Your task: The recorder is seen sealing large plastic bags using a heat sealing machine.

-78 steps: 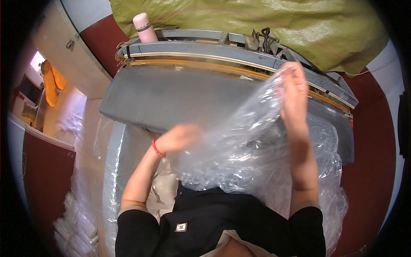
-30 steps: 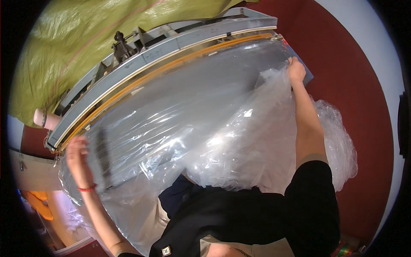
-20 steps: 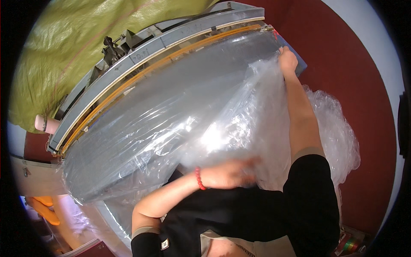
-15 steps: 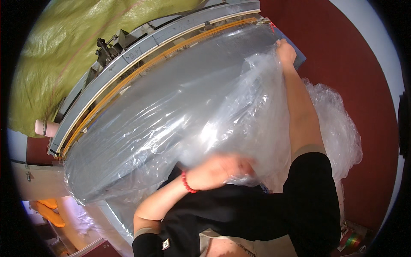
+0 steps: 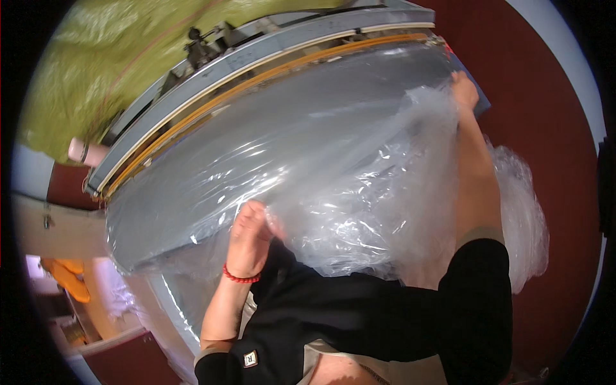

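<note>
Gripping the clear plastic film [image 5: 372,205] near its upper right corner, the right hand [image 5: 466,93] is closing its fingers on the gathered edge, just beside the right end of a long grey padded surface [image 5: 340,96]. The right arm is stretching out almost straight. The left hand [image 5: 251,231] is hovering low in front of the person's body, at the near side of the film, with its fingers bending inward; they are blurring, so I cannot tell whether they are pinching the film or only touching it. A red beaded bracelet [image 5: 241,276] is circling the left wrist

The film is spreading across the grey surface, lying fairly smooth with fine creases on the left and bunching into bright, crumpled folds between the two hands. Another heap of clear film [image 5: 523,221] is hanging beyond the right forearm. Along the far side of the surface, an orange strip [image 5: 256,81] is running next to a grey metal frame [image 5: 276,56], and a dark metal fitting [image 5: 200,50] is standing behind it. A pink bottle [image 5: 90,153] is leaning into view by the frame's left end, and a yellow-green sheet [image 5: 109,77] is covering the area behind
</note>
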Available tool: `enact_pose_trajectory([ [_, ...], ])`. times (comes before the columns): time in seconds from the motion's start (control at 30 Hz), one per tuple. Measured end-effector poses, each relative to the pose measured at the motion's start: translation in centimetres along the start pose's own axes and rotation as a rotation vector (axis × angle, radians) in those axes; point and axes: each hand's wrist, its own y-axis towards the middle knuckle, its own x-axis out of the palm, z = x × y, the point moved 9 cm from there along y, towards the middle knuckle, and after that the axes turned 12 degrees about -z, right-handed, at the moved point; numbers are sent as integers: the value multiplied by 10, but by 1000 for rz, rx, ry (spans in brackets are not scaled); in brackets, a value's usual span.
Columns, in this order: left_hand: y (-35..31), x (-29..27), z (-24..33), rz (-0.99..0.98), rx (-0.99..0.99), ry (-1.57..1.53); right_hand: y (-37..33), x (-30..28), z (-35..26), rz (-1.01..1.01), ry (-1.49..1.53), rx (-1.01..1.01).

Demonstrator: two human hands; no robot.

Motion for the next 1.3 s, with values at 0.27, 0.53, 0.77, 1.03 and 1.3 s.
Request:
enact_pose_trajectory([
  [0.27,-29,49,83,-44,82,1590,-2,1,-8,-14,41,-98],
  [0.53,-103,33,189,553,510,1946,11,13,-1,-11,-5,-143],
  [0.77,-195,-18,278,988,743,1974,13,15,3,11,10,-156],
  [1.03,-226,-115,420,1446,234,1975,18,18,10,19,39,-151],
  [1.3,-104,-191,198,377,-346,1897,21,19,36,27,82,-106],
])
